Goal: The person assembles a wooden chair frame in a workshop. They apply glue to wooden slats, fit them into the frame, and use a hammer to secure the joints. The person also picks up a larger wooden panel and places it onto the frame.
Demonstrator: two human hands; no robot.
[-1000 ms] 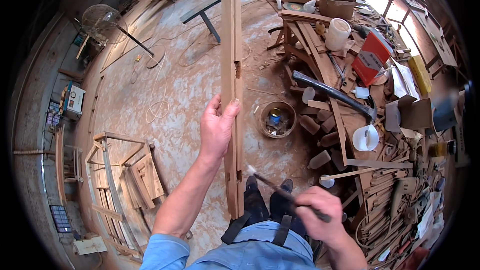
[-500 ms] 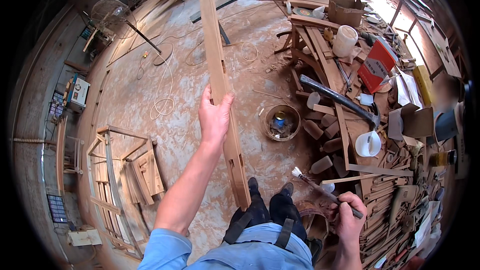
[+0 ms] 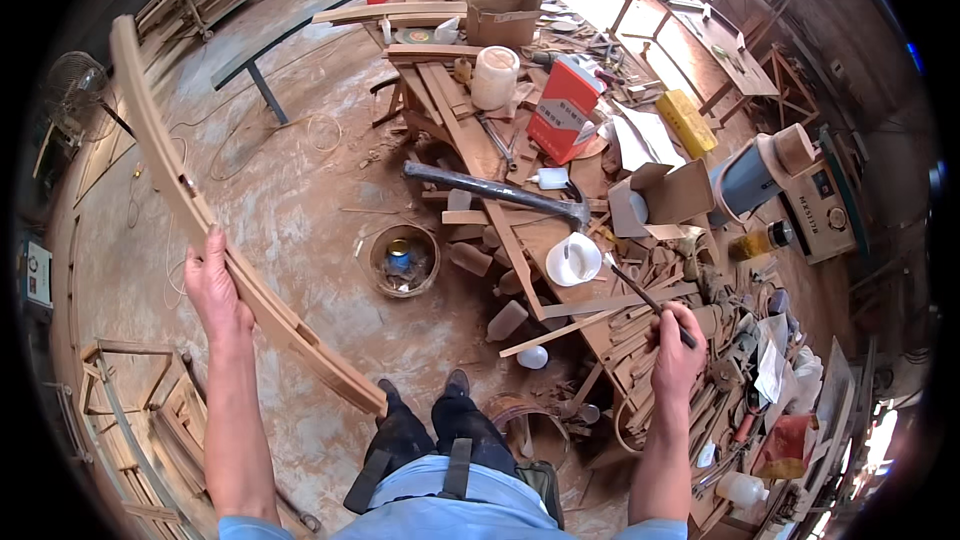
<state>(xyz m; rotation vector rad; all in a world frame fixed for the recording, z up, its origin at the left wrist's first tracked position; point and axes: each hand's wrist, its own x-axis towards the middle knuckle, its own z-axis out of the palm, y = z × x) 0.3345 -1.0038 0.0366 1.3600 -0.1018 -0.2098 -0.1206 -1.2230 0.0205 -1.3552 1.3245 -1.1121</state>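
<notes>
1. A long, pale wooden beam (image 3: 275,302), notched along one side, slants from far left to near centre.
2. Left hand (image 3: 219,288): arm outstretched, fingers grasping the beam around mid-length.
3. Right hand (image 3: 678,352): fingers clenched round a slim, dark-handled brush (image 3: 647,295), its tip beside a round white tub (image 3: 560,270).
4. Dusty, mottled floor (image 3: 275,205) stretches between beam and cluttered tabletop (image 3: 535,234).
</notes>
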